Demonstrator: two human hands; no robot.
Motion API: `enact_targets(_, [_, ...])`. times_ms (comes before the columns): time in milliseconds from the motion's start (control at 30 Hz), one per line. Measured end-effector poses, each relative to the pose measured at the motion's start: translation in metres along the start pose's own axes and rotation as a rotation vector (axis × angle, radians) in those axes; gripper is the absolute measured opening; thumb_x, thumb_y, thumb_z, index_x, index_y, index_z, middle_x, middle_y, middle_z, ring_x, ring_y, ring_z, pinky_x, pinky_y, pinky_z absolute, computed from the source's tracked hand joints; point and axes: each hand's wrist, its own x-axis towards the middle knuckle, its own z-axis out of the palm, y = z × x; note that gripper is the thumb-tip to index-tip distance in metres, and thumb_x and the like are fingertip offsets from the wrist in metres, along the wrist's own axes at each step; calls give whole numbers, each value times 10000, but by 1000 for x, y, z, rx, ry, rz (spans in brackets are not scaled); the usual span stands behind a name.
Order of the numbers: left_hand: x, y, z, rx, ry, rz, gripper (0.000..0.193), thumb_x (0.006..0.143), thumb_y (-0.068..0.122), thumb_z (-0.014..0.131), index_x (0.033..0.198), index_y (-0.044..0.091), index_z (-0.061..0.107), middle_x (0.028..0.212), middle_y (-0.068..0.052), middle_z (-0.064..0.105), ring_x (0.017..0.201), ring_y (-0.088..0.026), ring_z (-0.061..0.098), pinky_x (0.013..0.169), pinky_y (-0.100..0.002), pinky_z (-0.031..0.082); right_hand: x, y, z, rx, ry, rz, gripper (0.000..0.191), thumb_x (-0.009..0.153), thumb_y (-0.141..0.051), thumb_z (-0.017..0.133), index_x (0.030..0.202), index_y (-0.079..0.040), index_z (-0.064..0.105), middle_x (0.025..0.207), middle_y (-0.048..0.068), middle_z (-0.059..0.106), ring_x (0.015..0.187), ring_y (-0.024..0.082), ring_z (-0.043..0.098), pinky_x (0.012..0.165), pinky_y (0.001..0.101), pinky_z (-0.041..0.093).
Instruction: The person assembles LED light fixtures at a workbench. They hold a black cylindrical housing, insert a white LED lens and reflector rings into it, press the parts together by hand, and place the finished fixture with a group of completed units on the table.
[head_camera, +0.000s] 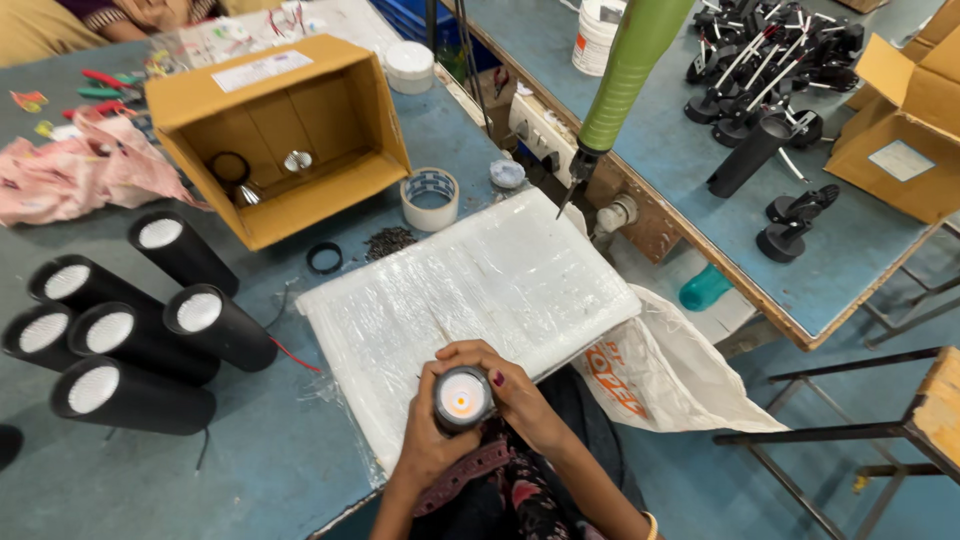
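On a blue surface (250, 470), beside one open cardboard box (275, 130) and a plastic-wrapped white pad (470, 300), five black cylinder lamps (130, 340) lie clustered. A worker's left hand (425, 445) and right hand (520, 400) pinch one small round lamp part (462, 398) above the lap. Held off the pad's edge, it could drop if either grip slackens.

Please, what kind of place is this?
Probably a small workshop that assembles lamps. Finished black lamp cylinders lie in a group, a green powered screwdriver hangs over the bench, and both hands hold a round lamp part.
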Motion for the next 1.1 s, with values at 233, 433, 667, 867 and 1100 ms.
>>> enact_targets(233, [-3,2,-2,15,3,0,637,663,61,737,1236,36,461,1005,-79,643,939,-153,657,841,-304,540,4,-14,3,-55,6,70,593,990,-496,480,1190,37,643,1381,142,540,1303,261,555,1126,395,430])
enact_targets(433, [-7,-7,-1,64,67,45,663,671,66,746,1268,18,463,1043,-97,669,985,-172,686,871,-319,555,16,-17,7,-109,-22,44,590,1006,-469,409,1139,49,657,1334,150,579,1262,257,569,1140,376,403])
enact_targets(667, [-14,-33,-14,108,91,-6,615,653,36,781,1216,2,535,957,-82,682,877,-172,677,806,-325,553,20,-15,21,-284,-4,-109,693,1004,-522,311,1039,49,701,1131,183,720,1237,303,595,1165,407,405])
enact_targets(867, [-20,-38,-25,54,58,-22,405,668,17,763,1052,-22,640,901,-81,679,834,-164,663,767,-319,542,23,-7,27,-137,-21,-131,728,978,-572,356,1056,68,695,1142,222,713,1216,340,651,1134,429,468])
enact_targets(1100, [-18,-26,-23,90,70,-70,248,657,36,730,897,-15,691,774,-60,701,715,-154,670,665,-303,538,25,-10,26,-241,-19,-137,736,983,-571,323,1035,48,717,1156,210,740,1126,309,691,1114,378,419])
